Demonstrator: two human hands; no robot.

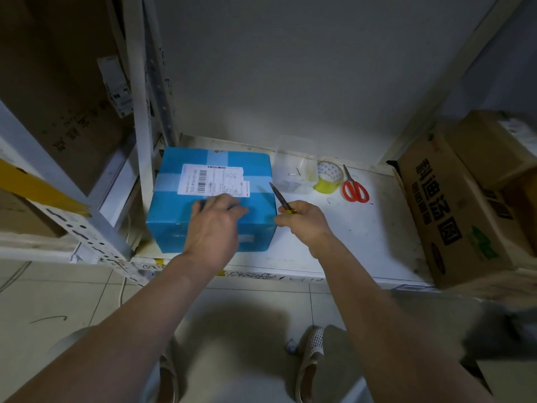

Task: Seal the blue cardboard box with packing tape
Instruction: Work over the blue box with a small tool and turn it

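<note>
We saw the left hand (pixel 213 225) pressing flat on the taped blue cardboard box (pixel 212 199) at the shelf's left; the right hand (pixel 305 222) gripped what looked like a thin blade (pixel 279 196), which might slice the tape.

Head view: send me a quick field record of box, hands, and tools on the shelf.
box: blue cardboard box, tape strips across top, shipping label on top
left hand: fingers flat on box top
right hand: grips a thin metal-tipped tool, tip over box's right edge
tape roll: on shelf, right of box
scissors: orange handles, beside roll
</note>
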